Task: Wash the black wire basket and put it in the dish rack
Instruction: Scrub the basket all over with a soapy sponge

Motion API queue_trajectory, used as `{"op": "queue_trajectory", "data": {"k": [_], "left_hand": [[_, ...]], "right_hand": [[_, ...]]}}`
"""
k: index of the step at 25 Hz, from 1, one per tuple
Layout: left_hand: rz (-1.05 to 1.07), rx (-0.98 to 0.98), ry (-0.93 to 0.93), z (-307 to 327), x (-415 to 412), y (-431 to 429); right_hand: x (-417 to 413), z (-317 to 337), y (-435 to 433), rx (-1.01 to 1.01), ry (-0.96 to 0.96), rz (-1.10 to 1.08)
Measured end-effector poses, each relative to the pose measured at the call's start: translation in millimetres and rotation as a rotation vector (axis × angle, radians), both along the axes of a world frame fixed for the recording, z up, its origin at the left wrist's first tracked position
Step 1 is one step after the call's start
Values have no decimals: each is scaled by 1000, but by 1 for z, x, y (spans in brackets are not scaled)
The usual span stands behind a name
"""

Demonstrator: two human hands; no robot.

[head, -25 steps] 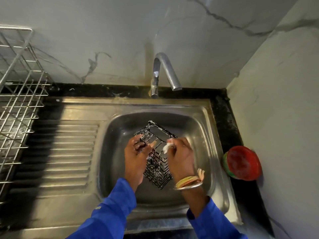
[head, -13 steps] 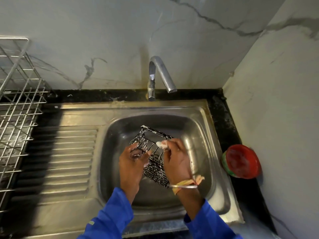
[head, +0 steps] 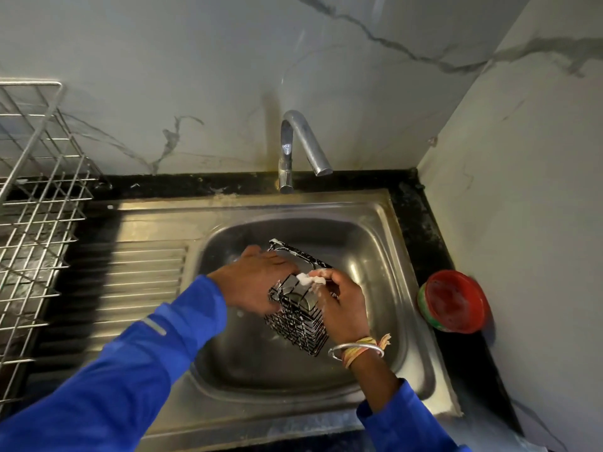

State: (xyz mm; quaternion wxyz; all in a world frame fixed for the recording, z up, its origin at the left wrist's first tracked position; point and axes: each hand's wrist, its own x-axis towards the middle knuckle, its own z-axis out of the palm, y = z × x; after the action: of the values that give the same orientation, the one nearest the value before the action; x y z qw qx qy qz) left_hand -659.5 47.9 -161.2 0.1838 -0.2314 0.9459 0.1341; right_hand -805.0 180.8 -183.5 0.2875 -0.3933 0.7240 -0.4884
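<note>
While both hands grip it, boxy black wire basket (head: 298, 316) (soapy), steel sink (head: 385, 256)

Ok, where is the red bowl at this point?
In the head view, the red bowl sits on the black counter just right of the sink, against the right-hand wall.

The left hand (head: 257, 282) covers the black wire basket's (head: 298, 316) side toward nine o'clock. The dish rack (head: 36, 203) is cut off by the frame's edge at nine o'clock. The contents of the red container (head: 455, 301) are too blurred to tell.
</note>
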Motion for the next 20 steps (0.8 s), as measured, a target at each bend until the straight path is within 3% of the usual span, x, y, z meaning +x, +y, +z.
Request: {"op": "queue_trajectory", "data": {"k": [2,5,8,11,13,16,18,20], "left_hand": [[-12,46,-4,1,-13,-6],[132,350,34,-8,-16,-4],[231,549,173,-15,-4,0],[505,783,347,-19,7,11],[636,660,354,-22,4,21],[783,330,307,-18,-13,33],[831,254,334,-14,-22,35],[817,227,396,-17,-20,37]], "right_hand": [[-3,3,0,14,160,-41],[3,3,11,-61,369,13],[17,-3,39,-51,341,26],[18,-7,36,19,230,-133],[20,-6,21,41,210,-183],[39,-4,12,3,271,-95],[54,-4,20,-30,327,9],[55,-3,24,-82,252,-5]]}}
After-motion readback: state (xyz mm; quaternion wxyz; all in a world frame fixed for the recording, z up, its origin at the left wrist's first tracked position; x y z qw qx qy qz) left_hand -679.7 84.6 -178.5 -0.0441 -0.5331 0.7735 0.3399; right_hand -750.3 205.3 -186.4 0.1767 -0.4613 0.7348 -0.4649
